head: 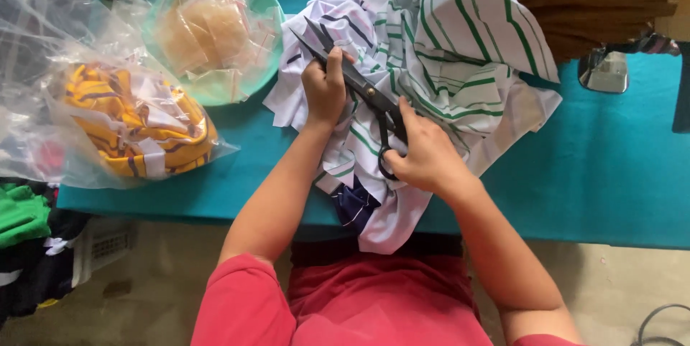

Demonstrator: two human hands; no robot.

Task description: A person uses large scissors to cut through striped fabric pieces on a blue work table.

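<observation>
A white garment with green and navy stripes (460,51) lies bunched on the teal table (611,173). My right hand (425,155) grips the handles of black scissors (356,80), whose blades stand apart and point to the upper left. My left hand (325,87) pinches a fold of the white fabric right beside the blades. Part of the garment hangs over the table's near edge toward my lap.
At left lies a clear plastic bag holding yellow striped cloth (136,127). Behind it a pale green bowl (248,76) holds small plastic packets. A stack of mustard-brown fabric (604,1) sits at the back right. Green and dark clothes (25,245) pile on the floor at left.
</observation>
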